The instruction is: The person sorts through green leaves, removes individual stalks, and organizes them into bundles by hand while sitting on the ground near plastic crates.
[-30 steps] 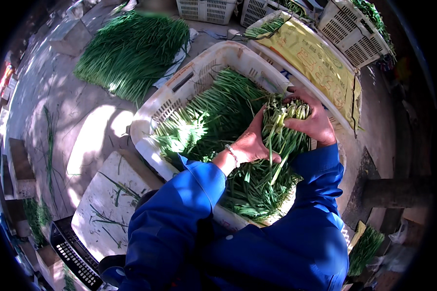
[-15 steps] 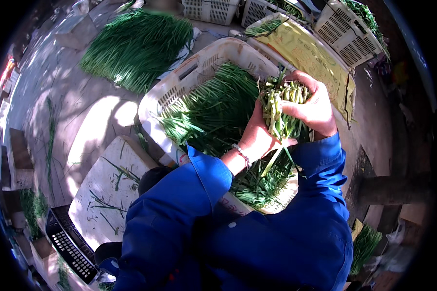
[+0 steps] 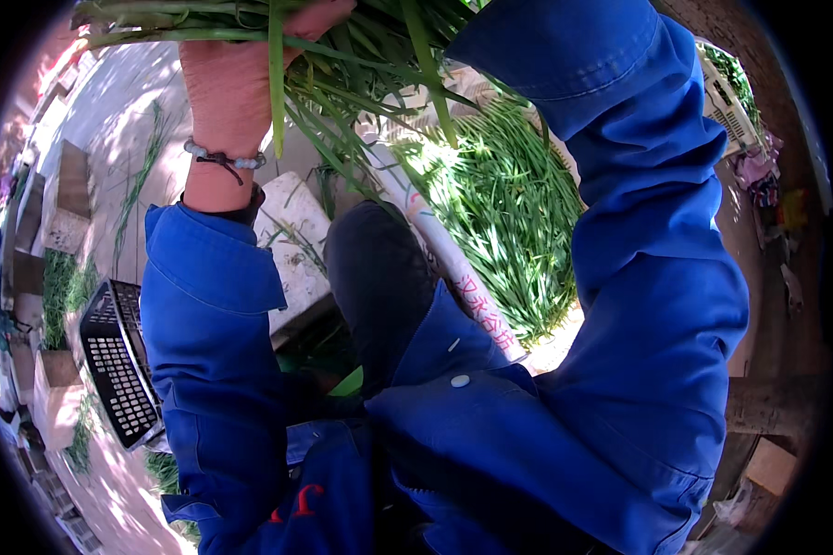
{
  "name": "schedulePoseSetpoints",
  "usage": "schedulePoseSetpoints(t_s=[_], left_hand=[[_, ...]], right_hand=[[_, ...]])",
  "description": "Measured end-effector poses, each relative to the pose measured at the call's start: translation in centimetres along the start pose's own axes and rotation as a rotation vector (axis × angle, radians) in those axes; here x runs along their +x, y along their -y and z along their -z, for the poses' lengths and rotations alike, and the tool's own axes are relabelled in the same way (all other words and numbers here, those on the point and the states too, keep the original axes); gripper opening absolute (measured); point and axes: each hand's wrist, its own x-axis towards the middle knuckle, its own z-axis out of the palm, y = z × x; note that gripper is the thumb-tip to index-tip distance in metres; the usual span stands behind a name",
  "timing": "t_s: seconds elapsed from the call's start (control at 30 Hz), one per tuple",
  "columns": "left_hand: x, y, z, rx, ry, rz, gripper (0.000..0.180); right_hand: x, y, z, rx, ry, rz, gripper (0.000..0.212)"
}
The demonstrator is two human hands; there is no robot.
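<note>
Floor lies sun-dappled beside a black crate, below held greens.

Left fingers around long green stalks, white crate of greens nearby

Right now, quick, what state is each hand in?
Left hand: against the green stalks, partly cut off by the picture's top edge; whether open or closed cannot be told.
Right hand: not in view, so cannot be told.
</note>
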Motion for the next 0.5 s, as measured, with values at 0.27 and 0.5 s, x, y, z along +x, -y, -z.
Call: schedulePoseSetpoints(t_s=[0.27, 0.5], left_hand=[[-6.2, 4.3, 25.7, 1.198, 0.302, -0.329, 0.033], [-13.3, 10.4, 34.3, 0.703, 0.174, 0.515, 0.057]], right_hand=[[5.0, 2.8, -24.2, 0.651, -0.377, 0.441, 0.034], [1.1, 3.9, -43.8, 0.701, -0.355, 0.339, 0.045]])
